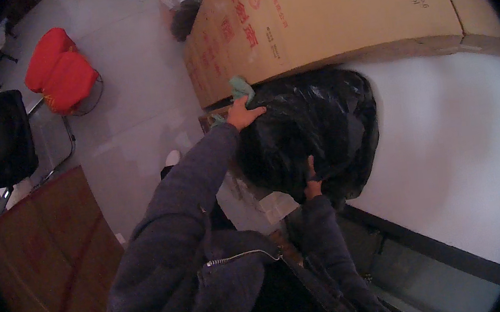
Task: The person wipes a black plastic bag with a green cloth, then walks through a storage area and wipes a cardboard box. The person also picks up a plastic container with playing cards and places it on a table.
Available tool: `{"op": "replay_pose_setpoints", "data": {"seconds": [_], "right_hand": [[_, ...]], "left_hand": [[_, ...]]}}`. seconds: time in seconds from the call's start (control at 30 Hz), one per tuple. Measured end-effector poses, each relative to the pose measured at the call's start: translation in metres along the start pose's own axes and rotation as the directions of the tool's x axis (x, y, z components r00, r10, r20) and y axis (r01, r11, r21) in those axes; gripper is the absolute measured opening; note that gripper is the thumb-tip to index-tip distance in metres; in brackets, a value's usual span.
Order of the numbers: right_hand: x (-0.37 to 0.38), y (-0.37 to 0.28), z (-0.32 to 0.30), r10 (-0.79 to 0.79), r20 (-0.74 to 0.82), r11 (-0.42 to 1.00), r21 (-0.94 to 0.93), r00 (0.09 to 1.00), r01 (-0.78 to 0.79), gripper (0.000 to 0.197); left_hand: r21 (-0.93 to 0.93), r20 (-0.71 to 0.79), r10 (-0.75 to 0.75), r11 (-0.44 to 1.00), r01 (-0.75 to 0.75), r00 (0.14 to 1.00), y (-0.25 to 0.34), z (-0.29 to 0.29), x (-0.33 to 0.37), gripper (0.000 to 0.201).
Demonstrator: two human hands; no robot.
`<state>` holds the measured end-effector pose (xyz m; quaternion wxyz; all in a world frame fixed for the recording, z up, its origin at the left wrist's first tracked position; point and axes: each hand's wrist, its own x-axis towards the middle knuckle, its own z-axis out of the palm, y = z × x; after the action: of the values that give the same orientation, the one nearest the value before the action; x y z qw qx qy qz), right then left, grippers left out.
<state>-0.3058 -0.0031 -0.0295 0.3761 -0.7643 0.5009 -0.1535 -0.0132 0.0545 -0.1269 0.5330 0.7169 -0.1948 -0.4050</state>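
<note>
A large, bulging black plastic bag (pixel 335 125) rests beside a white surface, its film creased and shiny. My left hand (pixel 244 115) is at the bag's upper left edge, its thumb lying against the film. Crumpled green cloth (pixel 241 88) shows at both sides of this hand, partly covered by the fingers, which look closed on it. Lower down, my right hand (pixel 312 183) grips the near side of the bag. Its thumb points up over the plastic, while the other fingers are hidden. What the bag contains cannot be seen.
A big brown cardboard carton (pixel 333 19) with red print stands behind the bag. To the right lies the white surface (pixel 443 136) with a dark edge. Brown cardboard (pixel 59 255) is at lower left. A red-covered stool (pixel 61 69) stands on the grey floor (pixel 125 65).
</note>
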Motion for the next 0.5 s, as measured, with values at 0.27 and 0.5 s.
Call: {"op": "replay_pose_setpoints", "data": {"seconds": [0.27,0.5], "right_hand": [[-0.002,0.035,-0.014,-0.052,0.035,0.968,-0.244,0.998,0.059,0.056],[0.012,0.043,-0.05,0.014,0.184,1.0,0.007,0.983,-0.015,0.057]], "left_hand": [[-0.08,-0.012,-0.068,0.995,0.067,0.998,-0.015,0.013,-0.052,0.092],[-0.551,-0.088,-0.289,0.811,0.195,0.953,-0.049,0.052,-0.148,0.078]]}}
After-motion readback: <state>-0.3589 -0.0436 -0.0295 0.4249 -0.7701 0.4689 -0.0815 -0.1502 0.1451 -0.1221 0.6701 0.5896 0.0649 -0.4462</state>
